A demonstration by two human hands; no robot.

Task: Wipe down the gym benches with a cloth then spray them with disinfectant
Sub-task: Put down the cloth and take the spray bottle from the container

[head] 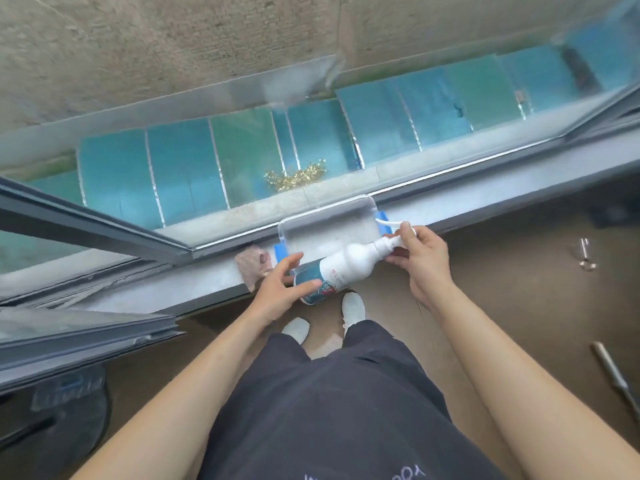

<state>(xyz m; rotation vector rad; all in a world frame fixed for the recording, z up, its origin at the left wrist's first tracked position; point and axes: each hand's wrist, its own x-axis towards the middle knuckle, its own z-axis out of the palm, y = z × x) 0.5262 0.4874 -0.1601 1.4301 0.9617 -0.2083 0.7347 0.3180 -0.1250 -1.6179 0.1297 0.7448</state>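
A white spray bottle (pixel 349 266) with a teal label lies tilted in front of me, above the grey window sill (pixel 194 287). My right hand (pixel 420 261) grips its neck and spray head, whose thin white tube curves up. My left hand (pixel 282 289) holds the bottle's base, its fingers loosely bent around it. A pinkish cloth (pixel 251 266) lies crumpled on the sill, just left of my left hand. No gym bench is in view.
A clear plastic box (pixel 329 220) with blue clips sits on the sill behind the bottle. An open window frame (pixel 86 223) juts in at the left. Metal tools (pixel 585 258) lie on the brown floor (pixel 519 289) at right. My feet (pixel 353 306) stand by the sill.
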